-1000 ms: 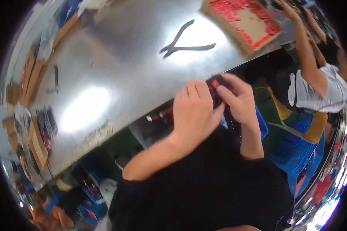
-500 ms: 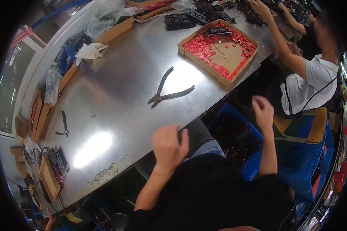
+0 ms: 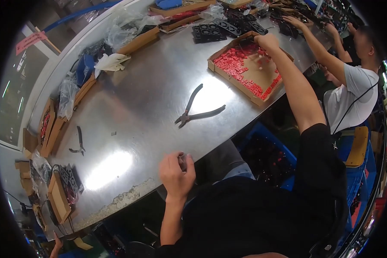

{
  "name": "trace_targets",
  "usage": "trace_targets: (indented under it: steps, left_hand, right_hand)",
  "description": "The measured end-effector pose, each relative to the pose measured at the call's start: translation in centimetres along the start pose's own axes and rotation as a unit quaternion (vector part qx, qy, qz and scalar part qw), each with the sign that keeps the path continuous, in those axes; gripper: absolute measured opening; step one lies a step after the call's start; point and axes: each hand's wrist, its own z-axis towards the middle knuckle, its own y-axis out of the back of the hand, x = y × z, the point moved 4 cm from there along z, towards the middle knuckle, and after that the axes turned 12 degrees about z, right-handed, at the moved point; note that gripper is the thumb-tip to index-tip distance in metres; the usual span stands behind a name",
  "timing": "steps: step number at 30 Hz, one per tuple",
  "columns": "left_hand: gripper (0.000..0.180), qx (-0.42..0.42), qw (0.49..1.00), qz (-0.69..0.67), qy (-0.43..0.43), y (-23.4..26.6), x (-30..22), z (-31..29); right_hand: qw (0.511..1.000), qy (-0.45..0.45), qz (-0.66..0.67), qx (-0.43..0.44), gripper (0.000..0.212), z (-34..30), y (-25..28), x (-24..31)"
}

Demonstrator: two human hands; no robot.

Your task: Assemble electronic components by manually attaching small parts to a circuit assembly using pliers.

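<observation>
My right hand (image 3: 267, 43) reaches over the far side of a shallow cardboard tray (image 3: 241, 88), its fingers bent down and closed. What they grip, if anything, is hidden behind the hand. Many small red plastic pieces (image 3: 233, 64) lie in the tray. At the table's near edge hovers my left hand (image 3: 176, 175), loosely curled, with a gap between thumb and fingers and nothing visible in it. Between the hands, diagonal cutters (image 3: 185, 118) with dark handles lie spread on the metal table (image 3: 146, 107).
Smaller pliers (image 3: 79, 142) lie at left. Cardboard boxes (image 3: 56, 129), plastic bags and a white glove (image 3: 111, 62) line the far edge. Black fan-like frames (image 3: 208, 32) sit behind the tray. A co-worker (image 3: 352, 92) sits at right, near blue crates (image 3: 268, 144).
My right hand has moved from beside the table up and forward over the tray, covering its far part. My left hand has shifted slightly down in view. The view has shifted a little.
</observation>
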Motion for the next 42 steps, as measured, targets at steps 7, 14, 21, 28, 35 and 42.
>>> trace_targets:
  steps: [7, 14, 21, 28, 35, 42]
  left_hand:
    - [0.015, 0.041, 0.999, -0.023, 0.016, 0.1, 0.5, -0.3]
    - [0.015, 0.033, 0.998, -0.048, -0.003, 0.7, 0.7, -1.0]
    - [0.014, 0.079, 0.99, -0.106, -0.041, 1.3, -0.4, 1.0]
    - [0.061, -0.059, 0.959, -0.035, -0.274, 4.0, -7.3, 8.4]
    - [0.052, -0.161, 0.934, -0.066, -0.311, 3.3, -8.8, 10.1]
    - [0.064, -0.118, 0.981, -0.003, -0.157, 1.4, -7.2, 8.3]
  right_hand:
    - [0.978, -0.125, 0.158, 0.044, 0.037, -2.5, -2.4, 1.2]
    - [0.934, -0.136, 0.324, 0.063, 0.013, -0.6, -2.3, 0.3]
    - [0.955, 0.092, 0.24, 0.15, 0.014, -1.6, 4.3, 8.0]
    - [0.883, 0.155, 0.137, 0.421, 0.016, -19.7, 3.0, 19.4]
    - [0.701, 0.061, 0.313, 0.637, 0.033, -27.5, -2.3, 16.5]
    - [0.851, 0.054, 0.498, 0.159, 0.031, -28.3, -1.5, 7.6]
